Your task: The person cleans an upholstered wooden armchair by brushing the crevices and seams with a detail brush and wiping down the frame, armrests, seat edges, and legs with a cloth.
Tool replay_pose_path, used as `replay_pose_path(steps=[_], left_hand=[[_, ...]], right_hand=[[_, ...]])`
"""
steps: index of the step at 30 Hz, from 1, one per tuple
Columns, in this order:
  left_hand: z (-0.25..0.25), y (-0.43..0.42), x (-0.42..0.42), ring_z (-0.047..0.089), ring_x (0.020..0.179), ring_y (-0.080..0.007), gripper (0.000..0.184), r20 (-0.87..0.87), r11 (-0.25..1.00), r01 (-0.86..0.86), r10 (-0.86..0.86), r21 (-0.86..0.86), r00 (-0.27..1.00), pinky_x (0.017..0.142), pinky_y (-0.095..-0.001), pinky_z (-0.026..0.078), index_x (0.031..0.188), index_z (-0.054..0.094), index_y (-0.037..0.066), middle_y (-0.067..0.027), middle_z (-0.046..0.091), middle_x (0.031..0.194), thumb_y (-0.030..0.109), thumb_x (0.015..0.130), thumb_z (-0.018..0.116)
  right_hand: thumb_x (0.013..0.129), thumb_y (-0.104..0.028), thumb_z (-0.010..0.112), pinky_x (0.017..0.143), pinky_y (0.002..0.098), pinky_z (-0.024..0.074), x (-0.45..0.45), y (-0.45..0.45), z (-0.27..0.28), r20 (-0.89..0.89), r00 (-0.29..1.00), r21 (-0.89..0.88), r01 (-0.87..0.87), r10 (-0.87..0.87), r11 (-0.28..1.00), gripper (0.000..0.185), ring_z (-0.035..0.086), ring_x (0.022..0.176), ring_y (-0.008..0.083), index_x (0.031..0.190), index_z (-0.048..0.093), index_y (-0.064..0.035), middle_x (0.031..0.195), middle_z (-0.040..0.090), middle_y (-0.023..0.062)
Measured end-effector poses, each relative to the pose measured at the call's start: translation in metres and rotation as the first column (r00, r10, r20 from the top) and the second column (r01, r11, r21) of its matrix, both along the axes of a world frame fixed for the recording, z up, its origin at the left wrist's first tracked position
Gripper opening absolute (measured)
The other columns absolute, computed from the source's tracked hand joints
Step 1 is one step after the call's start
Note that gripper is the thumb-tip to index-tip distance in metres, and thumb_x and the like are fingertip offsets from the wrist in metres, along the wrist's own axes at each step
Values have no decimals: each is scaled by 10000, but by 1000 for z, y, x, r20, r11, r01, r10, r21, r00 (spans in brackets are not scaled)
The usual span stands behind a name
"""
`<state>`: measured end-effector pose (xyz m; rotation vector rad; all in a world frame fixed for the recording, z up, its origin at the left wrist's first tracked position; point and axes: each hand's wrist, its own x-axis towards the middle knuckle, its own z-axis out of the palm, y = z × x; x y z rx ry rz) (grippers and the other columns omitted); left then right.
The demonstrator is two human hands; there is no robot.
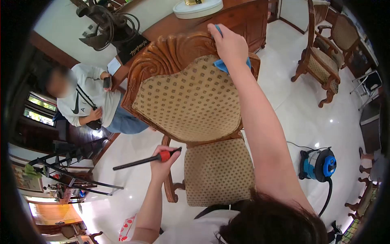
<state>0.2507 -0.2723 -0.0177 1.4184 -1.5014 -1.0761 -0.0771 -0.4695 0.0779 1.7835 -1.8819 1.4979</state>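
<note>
In the head view a carved wooden armchair (168, 51) stands in front of me, with a patterned tan fabric back (187, 101) and a matching seat (219, 173). My right hand (232, 46) is closed over the top right of the carved frame, with a blue cloth (221, 66) in it; parts of the cloth poke out around the hand. My left hand (161, 168) grips a black-handled brush (132, 164) with a red band, beside the lower left of the backrest. The brush's dark tip points right, toward the chair.
A person (95, 95) in a white hoodie is at the left, near a black metal stand (73, 175). A blue and black canister vacuum (319, 164) sits on the floor (284, 122) at right. Another armchair (321, 65) stands behind it. A wooden counter (239, 24) bears a dark sculpture (107, 24).
</note>
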Motion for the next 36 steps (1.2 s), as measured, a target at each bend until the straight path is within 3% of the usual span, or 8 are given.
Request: replay_pose_path(steps=[4, 6, 12, 16, 18, 20, 30, 36], left_hand=[[12, -2, -21, 645, 866, -136, 236, -86, 998, 56, -58, -28, 995, 796, -275, 525, 913, 555, 35, -101, 683, 956, 21, 794, 758], [0, -3, -25, 646, 885, -134, 246, -132, 997, 73, -72, 5, 989, 818, -271, 519, 920, 554, 38, -95, 680, 973, 16, 788, 762], [-10, -25, -51, 639, 891, -147, 259, 48, 977, 110, -103, -184, 993, 796, -279, 508, 927, 583, 45, -85, 681, 948, 63, 777, 794], [58, -80, -97, 631, 929, -153, 254, -158, 820, 12, -124, -572, 980, 843, -287, 503, 946, 567, 35, -134, 648, 1100, 44, 793, 768], [87, -107, -113, 620, 933, -140, 263, -127, 831, 40, -132, -555, 983, 759, -246, 516, 980, 545, 42, -126, 617, 1167, 26, 810, 745], [113, -118, -132, 628, 881, -118, 248, -154, 857, 117, -222, -502, 963, 713, -235, 519, 985, 555, 41, -106, 643, 1111, 45, 820, 739], [112, -165, -208, 663, 835, -140, 211, 282, 760, 274, -125, -589, 951, 765, -288, 522, 943, 660, 53, -66, 703, 966, 113, 779, 777], [91, -190, -243, 681, 796, -198, 134, 548, 497, 511, -82, -702, 833, 717, -290, 530, 921, 650, 80, -84, 687, 884, 131, 819, 721]], right_hand=[[922, -496, 514, 684, 417, 422, 17, 2, -6, -76, 989, -114, 116, -125, 987, 365, 659, 773, 284, 1012, 670, -179, 792, 690, 93], [894, -500, 552, 672, 419, 430, 28, 6, -19, -234, 844, -564, 287, -483, 774, 337, 662, 742, 277, 1075, 647, -233, 790, 692, 61], [957, -411, 486, 740, 473, 472, -22, -25, -5, -338, 941, 77, 37, -9, 996, 288, 635, 923, 331, 1103, 575, -179, 1095, 624, 196], [985, -270, 421, 812, 495, 446, -26, -5, 10, 712, 700, -88, 158, -49, 983, 302, 580, 961, 442, 1069, 539, -6, 1013, 623, 205], [869, -244, 627, 865, 429, 411, -6, 14, -8, 72, 996, -431, 82, -56, 899, 321, 548, 1094, 302, 1117, 582, -44, 1130, 625, 136], [810, -213, 672, 874, 398, 400, 6, 29, -52, -315, 934, -428, 21, -171, 903, 446, 552, 1096, 228, 1232, 583, -97, 1216, 618, 52], [672, -7, 675, 817, 354, 465, -46, 64, -90, -171, 983, -401, -9, -65, 916, 462, 583, 997, 195, 1122, 674, -110, 1120, 644, -18], [624, -4, 725, 826, 373, 473, -57, 69, -111, -101, 994, -381, 3, -45, 925, 484, 580, 943, 230, 1090, 692, -131, 1072, 640, 0]])
